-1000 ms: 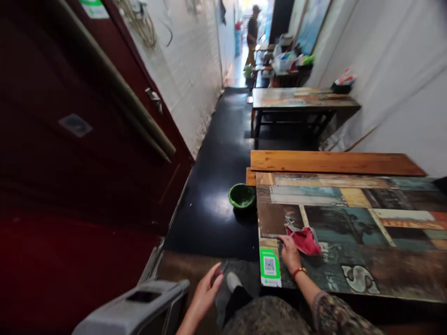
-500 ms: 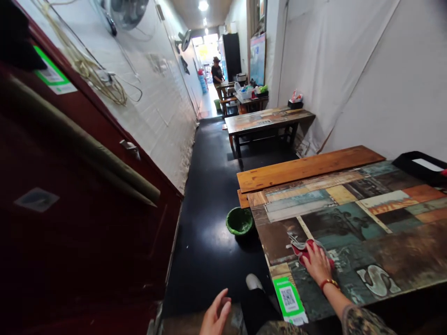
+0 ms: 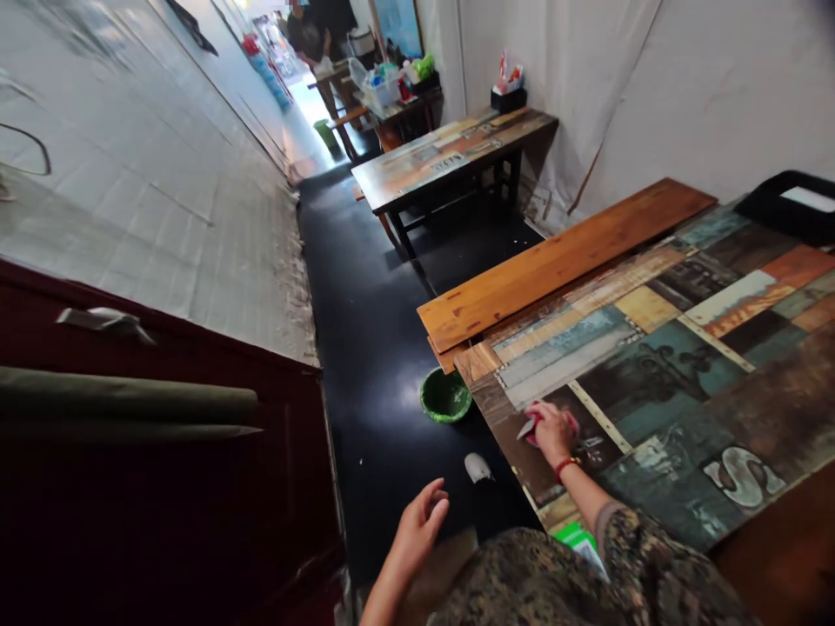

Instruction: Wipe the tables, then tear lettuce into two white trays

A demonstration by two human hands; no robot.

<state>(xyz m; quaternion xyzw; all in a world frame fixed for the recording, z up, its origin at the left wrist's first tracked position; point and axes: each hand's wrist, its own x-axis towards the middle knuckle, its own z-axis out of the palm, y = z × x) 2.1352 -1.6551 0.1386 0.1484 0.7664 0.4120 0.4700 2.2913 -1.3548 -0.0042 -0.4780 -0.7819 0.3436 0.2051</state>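
My right hand [image 3: 551, 431] is closed on a red and grey cloth [image 3: 532, 426], pressed to the patchwork-patterned tabletop [image 3: 652, 382] near its left edge. Most of the cloth lies hidden beneath the fingers. A red bracelet circles that wrist. Out over the dark floor, left of the table, my left hand [image 3: 421, 524] hangs with its fingers loosely apart and nothing in it. Below the table's left corner stands a green basin [image 3: 445, 396] on the floor. A green card with a printed code [image 3: 580, 541] lies on the near corner, partly covered by my right sleeve.
An orange wooden bench [image 3: 567, 261] runs along the table's far side. A black tray [image 3: 789, 204] sits at the right. Farther off are a second table [image 3: 450, 156] and a person [image 3: 310, 39] standing. A dark red door [image 3: 163, 487] with a handle is on the left.
My right hand has slid the cloth away from me and leftward, closer to the table's left edge. My view has tipped down, and my sleeve now covers much of the green card.
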